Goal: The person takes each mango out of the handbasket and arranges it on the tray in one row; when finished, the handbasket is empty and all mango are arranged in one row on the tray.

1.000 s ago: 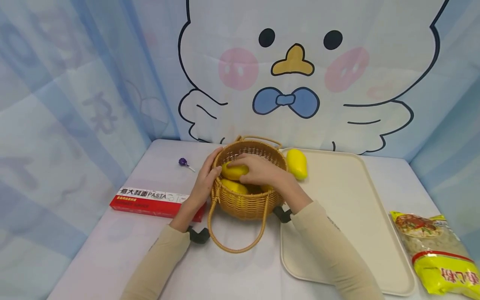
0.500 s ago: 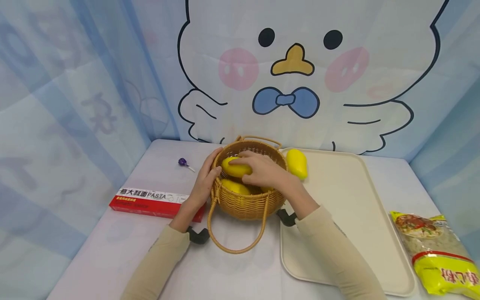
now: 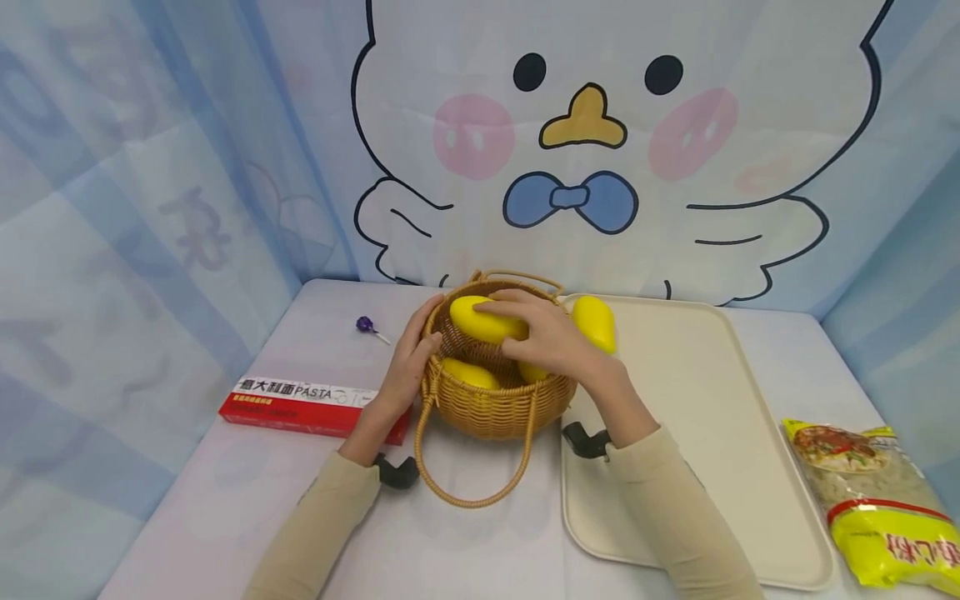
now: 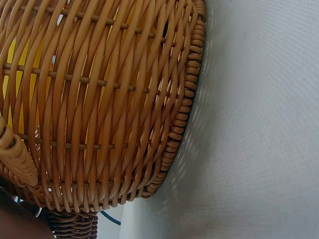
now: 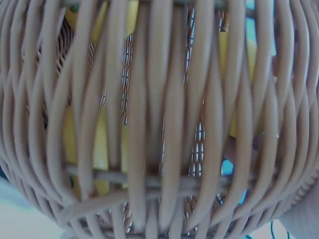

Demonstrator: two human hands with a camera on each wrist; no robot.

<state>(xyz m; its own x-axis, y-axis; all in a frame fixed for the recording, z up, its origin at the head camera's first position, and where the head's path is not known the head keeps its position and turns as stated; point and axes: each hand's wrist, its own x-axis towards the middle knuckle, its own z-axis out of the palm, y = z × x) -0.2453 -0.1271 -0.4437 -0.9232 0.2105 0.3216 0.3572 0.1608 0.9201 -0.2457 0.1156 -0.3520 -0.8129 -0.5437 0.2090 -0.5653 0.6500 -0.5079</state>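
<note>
A yellow mango [image 3: 477, 320] is pinched in my right hand [image 3: 553, 340], raised at the mouth of a wicker basket [image 3: 491, 418] in the head view. Lower inside the basket lie another yellow mango [image 3: 471, 374] and a partly hidden yellow fruit [image 3: 532, 372]. My left hand [image 3: 408, 360] grips the basket's left rim, its thumb over the edge. Woven wall fills both wrist views, with yellow showing through the gaps; the basket side [image 4: 99, 99] stands on white cloth in the left wrist view.
Right of the basket lies a beige tray [image 3: 697, 433] with a yellow mango [image 3: 595, 323] at its back left corner. A red pasta box [image 3: 300, 408] and a purple lollipop [image 3: 366, 325] lie to the left. A noodle bag [image 3: 877, 508] is at far right.
My right hand has risen and shifted right, lifting the mango from low in the basket to its rim. The left hand stays on the rim.
</note>
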